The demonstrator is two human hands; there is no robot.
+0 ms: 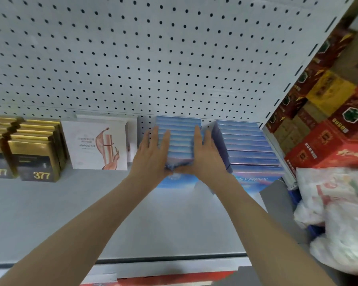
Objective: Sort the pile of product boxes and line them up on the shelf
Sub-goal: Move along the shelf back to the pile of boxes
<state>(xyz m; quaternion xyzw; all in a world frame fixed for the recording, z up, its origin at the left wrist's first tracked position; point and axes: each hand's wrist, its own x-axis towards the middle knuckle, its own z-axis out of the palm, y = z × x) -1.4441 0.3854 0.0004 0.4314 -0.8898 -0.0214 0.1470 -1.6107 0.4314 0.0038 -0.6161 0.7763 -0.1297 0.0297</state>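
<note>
Both hands clamp one row of blue boxes [179,141] between flat palms: left hand [151,153] pressed to the row's left side, right hand [205,155] to its right side, fingers straight and pointing toward the pegboard [153,58]. Grip state: neither hand curls round a box; the row is squeezed between them, thumbs meeting at the near end.

Head view, the only one. The held row stands on the shelf [70,213], its far end near the pegboard. Just beside it on the right stands a second row of blue boxes [248,149], already lined up front to back, touching or nearly touching the right hand. To the left: a white box [95,145] upright, then two rows of gold-and-black boxes [37,153] marked 377, also in line. Between the white box and the held row a narrow gap shows pegboard.

Progress, judged: sorting looks far along. Four kinds or rows stand grouped by type; no loose pile is visible on the shelf. The front of the shelf is bare. Remaining: square up the held row, possibly close the gap. Off the shelf's right end, red and yellow cartons [327,120] and white plastic bags [339,213]; cannot tell whether they belong to the task.
</note>
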